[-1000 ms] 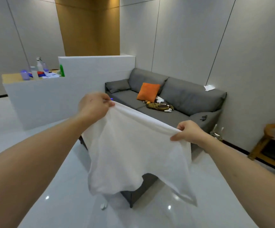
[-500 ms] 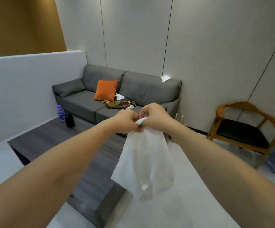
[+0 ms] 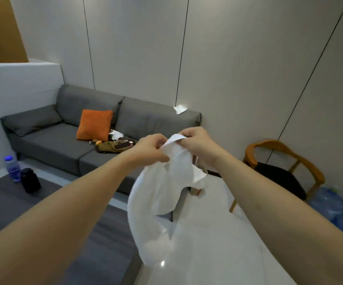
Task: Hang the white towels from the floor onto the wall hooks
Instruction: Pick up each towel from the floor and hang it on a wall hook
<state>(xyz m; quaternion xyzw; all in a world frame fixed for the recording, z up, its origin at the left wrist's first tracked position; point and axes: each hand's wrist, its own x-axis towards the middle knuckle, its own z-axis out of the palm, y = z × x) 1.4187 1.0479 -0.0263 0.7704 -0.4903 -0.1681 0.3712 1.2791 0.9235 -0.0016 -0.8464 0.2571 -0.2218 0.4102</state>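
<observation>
1. Looking down from the head view: both bare forearms reach forward, the hands close together at chest height in mid-frame.
2. Left hand [image 3: 150,149]: fingers curled, pinching the upper edge of a white towel [image 3: 162,202] on its left side.
3. Right hand [image 3: 197,142]: fingers curled, pinching the same top edge just beside the left hand; a short folded strip of cloth stands up between the two grips.
4. Towel: bunched at the top, hanging free below the hands in loose folds, lower end well above the glossy white floor [image 3: 217,243]. It touches nothing but the hands.
5. Wall hooks: none can be made out on the grey panelled wall [image 3: 238,68] ahead.
6. Behind the hands: grey sofa [image 3: 49,142] against the wall, orange cushion [image 3: 95,124] upright on its seat, a heap of olive cloth and small items [image 3: 115,145] just right of the cushion.
7. Small white cloth or paper [image 3: 179,109] lies on top of the sofa back, near its right end.
8. Left, on the dark floor area: blue-capped clear bottle [image 3: 12,168], black container [image 3: 30,180] just beside it.
9. Right: wooden armchair with a dark seat [image 3: 279,171] by the wall; a pile of bluish plastic bottles [image 3: 339,210] on the floor next to it, blurred.
10. White partition wall [image 3: 18,85] stands at far left, behind the sofa arm.
</observation>
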